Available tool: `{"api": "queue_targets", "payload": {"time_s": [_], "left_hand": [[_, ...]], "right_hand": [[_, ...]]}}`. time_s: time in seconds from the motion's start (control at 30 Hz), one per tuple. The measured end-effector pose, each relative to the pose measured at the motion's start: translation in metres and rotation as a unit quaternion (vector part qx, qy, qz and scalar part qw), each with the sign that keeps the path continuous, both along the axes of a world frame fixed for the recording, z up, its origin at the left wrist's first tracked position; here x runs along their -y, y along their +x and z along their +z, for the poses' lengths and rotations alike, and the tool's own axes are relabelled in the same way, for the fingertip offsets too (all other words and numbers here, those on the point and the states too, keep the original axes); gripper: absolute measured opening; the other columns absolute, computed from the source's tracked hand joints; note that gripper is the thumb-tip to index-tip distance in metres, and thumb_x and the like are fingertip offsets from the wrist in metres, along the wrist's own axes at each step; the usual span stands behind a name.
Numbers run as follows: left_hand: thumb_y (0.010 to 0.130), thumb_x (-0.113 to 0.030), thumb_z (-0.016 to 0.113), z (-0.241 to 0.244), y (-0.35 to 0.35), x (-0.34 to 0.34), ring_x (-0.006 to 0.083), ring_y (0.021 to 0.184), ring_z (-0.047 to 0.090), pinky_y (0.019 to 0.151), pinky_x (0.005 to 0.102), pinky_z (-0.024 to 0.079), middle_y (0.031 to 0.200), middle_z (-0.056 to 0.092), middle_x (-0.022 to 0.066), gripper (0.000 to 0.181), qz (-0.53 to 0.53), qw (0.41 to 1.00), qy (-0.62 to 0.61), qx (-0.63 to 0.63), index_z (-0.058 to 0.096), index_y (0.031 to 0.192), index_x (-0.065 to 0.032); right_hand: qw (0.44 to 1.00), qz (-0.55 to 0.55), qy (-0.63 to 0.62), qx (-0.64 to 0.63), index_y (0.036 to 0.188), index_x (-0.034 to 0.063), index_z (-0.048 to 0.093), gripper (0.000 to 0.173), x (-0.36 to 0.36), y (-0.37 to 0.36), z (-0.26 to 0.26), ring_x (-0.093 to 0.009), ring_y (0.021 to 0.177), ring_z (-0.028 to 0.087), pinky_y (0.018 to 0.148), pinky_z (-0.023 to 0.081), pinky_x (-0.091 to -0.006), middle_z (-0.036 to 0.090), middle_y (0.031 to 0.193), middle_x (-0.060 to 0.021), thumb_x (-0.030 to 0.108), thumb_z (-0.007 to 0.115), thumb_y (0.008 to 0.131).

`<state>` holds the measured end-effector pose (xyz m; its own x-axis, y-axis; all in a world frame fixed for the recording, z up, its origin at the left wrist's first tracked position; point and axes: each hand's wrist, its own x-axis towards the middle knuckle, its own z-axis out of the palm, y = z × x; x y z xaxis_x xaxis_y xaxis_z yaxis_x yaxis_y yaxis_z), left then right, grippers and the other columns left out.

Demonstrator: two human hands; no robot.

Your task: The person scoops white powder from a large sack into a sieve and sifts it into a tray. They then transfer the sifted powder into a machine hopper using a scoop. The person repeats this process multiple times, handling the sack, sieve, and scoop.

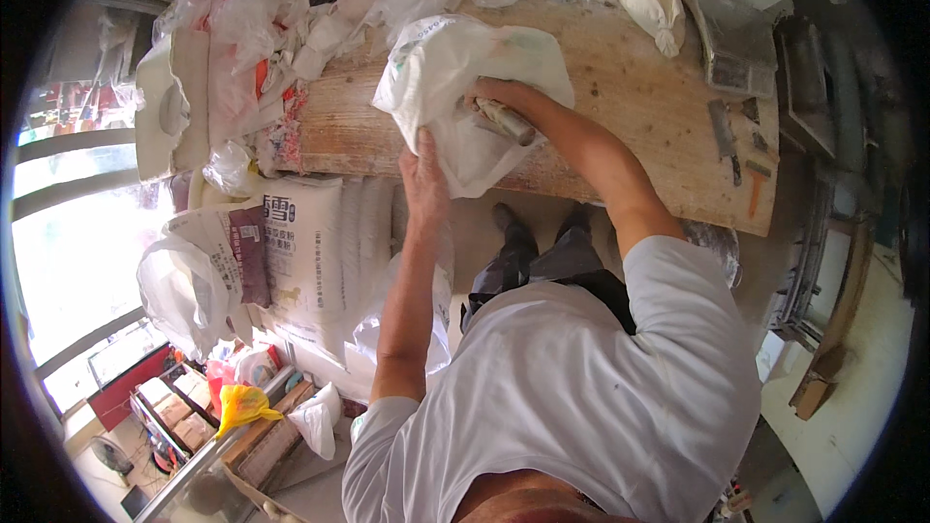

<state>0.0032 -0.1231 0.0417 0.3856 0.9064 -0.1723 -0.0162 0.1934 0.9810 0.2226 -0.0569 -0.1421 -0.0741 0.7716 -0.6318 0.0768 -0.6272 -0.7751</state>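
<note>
A large white plastic sack point(429, 62) lies on the wooden tabletop with its mouth towards me and hangs over the front edge. My left hand point(425, 178) grips the near left rim of the sack, thumb on top. My right hand point(494, 93) is inside the opening, its fingers closed around a short, pale, rounded tool point(512, 125), possibly a scoop. The tool's blunt end points towards me. Its far part and the sack's contents are hard to make out.
The wooden table point(639, 123) carries a tied white cloth bag point(654, 11), a clear plastic box point(734, 43), a dark-bladed scraper point(721, 131) and an orange-handled scraper point(757, 185). Crumpled plastic bags point(320, 36) crowd the left end. Printed flour sacks point(305, 254) stand below my left arm.
</note>
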Motion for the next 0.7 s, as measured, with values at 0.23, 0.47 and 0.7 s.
{"api": "queue_targets", "payload": {"time_s": [0.23,0.47,0.7], "left_hand": [[0.103,-0.043,0.048,0.025,0.001,-0.03,0.0173,0.097,0.061,0.084,0.0313,0.05,0.112,0.063,0.0098,0.052,0.102,0.993,-0.008,0.063,0.054,0.126,0.003],[0.1,-0.046,0.051,0.009,0.009,-0.049,0.0221,0.108,0.059,0.086,0.0379,0.054,0.124,0.055,0.0144,0.059,0.086,0.996,0.017,0.023,0.044,0.136,0.0005],[0.101,-0.039,0.054,-0.011,-0.016,-0.067,0.0152,0.099,0.058,0.084,0.0314,0.048,0.113,0.061,0.0085,0.049,0.008,0.998,0.06,-0.007,0.054,0.126,0.0039]], "right_hand": [[0.981,0.055,0.182,-0.027,0.065,0.0101,0.059,0.013,0.014,0.005,0.003,-0.016,0.047,0.051,0.046,0.041,-0.035,0.059,0.063,-0.0031,0.019,0.063,0.075],[0.977,-0.074,0.124,-0.16,0.063,0.0054,0.06,0.021,0.051,0.01,0.008,-0.016,0.047,0.055,0.046,0.045,-0.0327,0.061,0.064,-0.0066,0.017,0.064,0.081],[0.981,-0.098,0.067,-0.154,0.067,0.0039,0.061,0.019,0.086,-0.021,0.089,-0.016,0.049,0.056,0.045,0.044,-0.0294,0.059,0.062,-0.007,0.018,0.065,0.08]]}}
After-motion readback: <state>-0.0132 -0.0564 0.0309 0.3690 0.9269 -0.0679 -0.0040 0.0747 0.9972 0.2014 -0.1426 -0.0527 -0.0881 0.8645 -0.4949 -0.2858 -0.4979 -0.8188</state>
